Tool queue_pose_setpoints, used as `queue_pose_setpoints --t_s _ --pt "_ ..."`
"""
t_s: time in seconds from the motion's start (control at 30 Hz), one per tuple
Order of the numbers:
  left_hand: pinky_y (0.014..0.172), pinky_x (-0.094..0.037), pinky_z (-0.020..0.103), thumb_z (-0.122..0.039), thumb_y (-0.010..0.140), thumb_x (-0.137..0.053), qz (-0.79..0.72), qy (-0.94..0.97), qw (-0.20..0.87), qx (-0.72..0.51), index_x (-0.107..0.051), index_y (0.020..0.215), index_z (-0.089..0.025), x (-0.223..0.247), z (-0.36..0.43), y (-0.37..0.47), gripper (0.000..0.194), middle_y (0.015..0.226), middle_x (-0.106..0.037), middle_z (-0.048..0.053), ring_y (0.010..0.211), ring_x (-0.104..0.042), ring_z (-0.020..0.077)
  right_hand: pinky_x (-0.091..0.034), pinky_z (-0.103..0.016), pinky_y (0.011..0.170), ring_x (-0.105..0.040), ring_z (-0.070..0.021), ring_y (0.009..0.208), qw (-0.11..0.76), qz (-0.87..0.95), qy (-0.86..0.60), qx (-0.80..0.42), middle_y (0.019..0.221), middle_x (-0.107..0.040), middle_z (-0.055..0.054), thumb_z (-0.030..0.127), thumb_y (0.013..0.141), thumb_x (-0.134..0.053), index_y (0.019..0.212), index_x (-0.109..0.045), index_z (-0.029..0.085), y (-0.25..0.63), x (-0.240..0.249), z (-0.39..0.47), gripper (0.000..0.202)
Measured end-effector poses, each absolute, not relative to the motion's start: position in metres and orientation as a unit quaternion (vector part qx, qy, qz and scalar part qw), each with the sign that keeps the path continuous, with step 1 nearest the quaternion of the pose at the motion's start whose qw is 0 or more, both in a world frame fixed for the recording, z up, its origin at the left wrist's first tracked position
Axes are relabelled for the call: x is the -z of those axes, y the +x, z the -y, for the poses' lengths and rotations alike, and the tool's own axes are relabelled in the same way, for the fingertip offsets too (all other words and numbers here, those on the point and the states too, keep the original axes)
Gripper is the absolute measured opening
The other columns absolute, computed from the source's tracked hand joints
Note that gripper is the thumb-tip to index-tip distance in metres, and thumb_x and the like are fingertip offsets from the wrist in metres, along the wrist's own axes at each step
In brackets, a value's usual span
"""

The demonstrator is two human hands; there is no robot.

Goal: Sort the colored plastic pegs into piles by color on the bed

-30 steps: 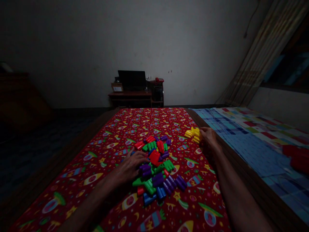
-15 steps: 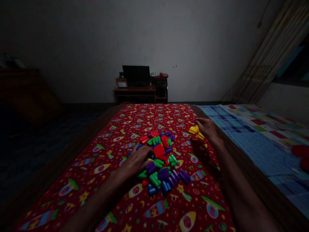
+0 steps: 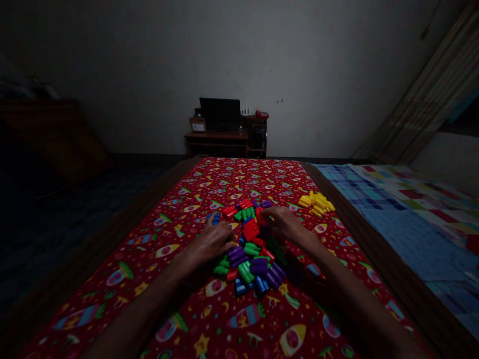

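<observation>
Mixed block pile (image 3: 252, 249) loose on the red patterned cloth (image 3: 202, 321), between left hand (image 3: 214, 240) and right hand (image 3: 286, 224); long axis running roughly from near to far. Inward for either: rightward from the left hand, leftward from the right. Hands apart, neither clearly nearer, each over its own edge of the pile. At left, one finger in front of a blue block (image 3: 216, 219), contact uncertain. At right, fingers curled at a red block (image 3: 259, 219) on the far right edge; pinched or merely hovered over, cannot tell. Left grip likewise hidden. Yellow blocks (image 3: 317, 203) grouped apart, farther out and to the right, nearer the right hand. Beyond the cloth: blue bedding (image 3: 389, 234) to the right, dark monitor (image 3: 220, 113) ahead.
</observation>
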State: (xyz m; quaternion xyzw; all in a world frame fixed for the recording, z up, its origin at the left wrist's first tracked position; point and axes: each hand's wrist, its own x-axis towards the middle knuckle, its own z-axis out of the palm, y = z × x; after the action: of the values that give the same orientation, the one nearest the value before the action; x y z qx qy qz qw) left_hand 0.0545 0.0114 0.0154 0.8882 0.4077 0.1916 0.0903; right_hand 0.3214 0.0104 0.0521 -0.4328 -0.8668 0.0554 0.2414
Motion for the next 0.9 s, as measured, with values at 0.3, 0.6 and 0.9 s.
queue_pose_setpoints --t_s 0.3,0.6,0.9 --pt "0.078 -0.05 0.033 -0.047 0.085 -0.048 -0.52 0.783 0.15 -0.307 -0.06 0.084 -0.021 -0.042 -0.02 0.065 0.029 0.083 -0.069 0.003 0.08 -0.065 0.0213 -0.037 -0.024 0.063 -0.055 -0.0144 0.067 0.184 0.877 -0.437 -0.083 0.076 -0.065 -0.007 0.016 0.089 -0.047 0.082 -0.066 0.015 0.301 -0.028 -0.014 0.02" --pt "0.084 -0.051 0.034 -0.035 0.085 -0.049 -0.43 0.81 0.215 -0.336 -0.046 0.128 -0.021 -0.031 -0.003 0.089 0.045 0.108 -0.067 0.006 0.097 -0.065 0.0223 -0.045 -0.024 0.063 -0.064 -0.0152 0.07 0.339 0.823 -0.38 -0.252 0.087 -0.072 -0.005 0.035 0.088 -0.055 0.108 -0.067 0.019 0.279 -0.04 0.002 0.029" --pt "0.084 -0.051 0.034 -0.034 0.085 -0.045 -0.446 0.826 0.161 -0.305 -0.067 0.096 -0.021 -0.027 -0.015 0.075 0.028 0.1 -0.072 0.006 0.091 -0.067 0.0232 -0.047 -0.028 0.066 -0.065 -0.0191 0.071 0.451 0.637 -0.624 -0.044 0.083 -0.073 -0.008 0.034 0.082 -0.05 0.099 -0.071 0.015 0.402 -0.059 -0.047 0.033"
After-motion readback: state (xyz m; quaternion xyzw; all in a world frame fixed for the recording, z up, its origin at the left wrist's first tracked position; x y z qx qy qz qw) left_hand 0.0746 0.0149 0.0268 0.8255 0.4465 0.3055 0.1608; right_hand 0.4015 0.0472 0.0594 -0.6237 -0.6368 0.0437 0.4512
